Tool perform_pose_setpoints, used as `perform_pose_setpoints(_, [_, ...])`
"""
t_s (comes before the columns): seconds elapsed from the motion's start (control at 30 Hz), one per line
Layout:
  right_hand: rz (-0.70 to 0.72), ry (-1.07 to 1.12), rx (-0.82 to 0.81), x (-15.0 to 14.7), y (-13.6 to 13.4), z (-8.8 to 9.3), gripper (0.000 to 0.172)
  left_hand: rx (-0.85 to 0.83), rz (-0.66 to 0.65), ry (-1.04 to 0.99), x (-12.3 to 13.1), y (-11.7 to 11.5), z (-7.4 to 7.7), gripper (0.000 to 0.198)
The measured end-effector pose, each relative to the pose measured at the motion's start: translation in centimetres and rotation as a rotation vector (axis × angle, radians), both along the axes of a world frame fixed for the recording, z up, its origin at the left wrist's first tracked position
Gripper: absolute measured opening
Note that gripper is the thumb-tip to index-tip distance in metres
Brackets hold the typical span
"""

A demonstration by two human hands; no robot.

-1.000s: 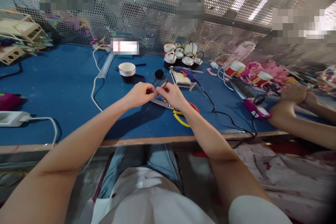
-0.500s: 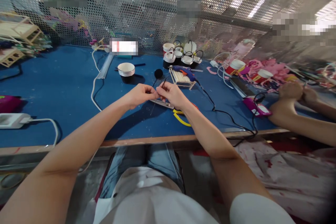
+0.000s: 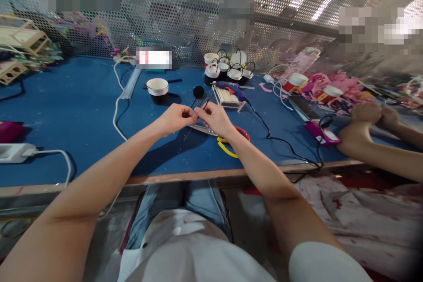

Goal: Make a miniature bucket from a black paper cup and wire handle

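Note:
My left hand (image 3: 178,117) and my right hand (image 3: 216,119) meet fingertip to fingertip above the blue table. From the pinch of my right hand a thin dark strip (image 3: 207,102) sticks up. My left fingers are pinched too, but what lies between them is too small to make out. Below the hands lies a pair of scissors with a red and yellow handle (image 3: 228,148), its metal blades partly covered by my right hand. Just beyond my fingers is a round black piece (image 3: 198,92). A blue glue gun (image 3: 231,88) rests on a small wooden stick rack (image 3: 228,100).
A black-and-white cup (image 3: 157,90) stands left of the hands. Several small buckets with black handles (image 3: 220,70) are grouped at the back. The glue gun's black cord (image 3: 264,128) runs right, near a purple box (image 3: 322,134). A co-worker's hands (image 3: 366,114) are at far right.
The hands stay together in nearly the same place, with only slight finger movement. The view has shifted a little, and more of the red scissor handle shows.

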State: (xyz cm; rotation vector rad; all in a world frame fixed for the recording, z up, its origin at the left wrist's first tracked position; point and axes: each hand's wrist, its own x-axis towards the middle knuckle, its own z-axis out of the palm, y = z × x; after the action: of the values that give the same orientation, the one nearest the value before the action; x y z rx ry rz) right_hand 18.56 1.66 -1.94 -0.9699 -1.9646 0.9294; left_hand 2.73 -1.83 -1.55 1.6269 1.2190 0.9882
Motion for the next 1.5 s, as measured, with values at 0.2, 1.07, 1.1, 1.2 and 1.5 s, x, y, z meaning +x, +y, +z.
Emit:
perform_pose_setpoints(0.2, [-0.004, 0.025, -0.033, -0.17, -0.02, -0.22, 0.038, -0.045, -0.006, -0.037, 0.0, 0.11, -0.29, 0.025])
perform_pose_setpoints(1.07, [-0.072, -0.05, 0.078, -0.15, 0.32, -0.39, 0.035, 0.082, 0.025, 0.137, 0.09, 0.02, -0.03, 0.016])
perform_pose_setpoints(1.1, [-0.071, -0.045, 0.063, -0.15, 0.27, -0.36, 0.035, 0.07, 0.023, 0.127, 0.13, 0.03, -0.08, 0.018])
perform_pose_setpoints(1.2, [0.013, -0.013, -0.035, -0.04, 0.22, -0.32, 0.035, 0.017, 0.006, 0.061, 0.12, 0.09, -0.16, 0.022])
perform_pose_setpoints(1.5, [0.164, 0.092, -0.163, 0.35, 0.65, -0.49, 0.032, -0.059, 0.014, -0.052, -0.12, 0.14, -0.13, 0.021])
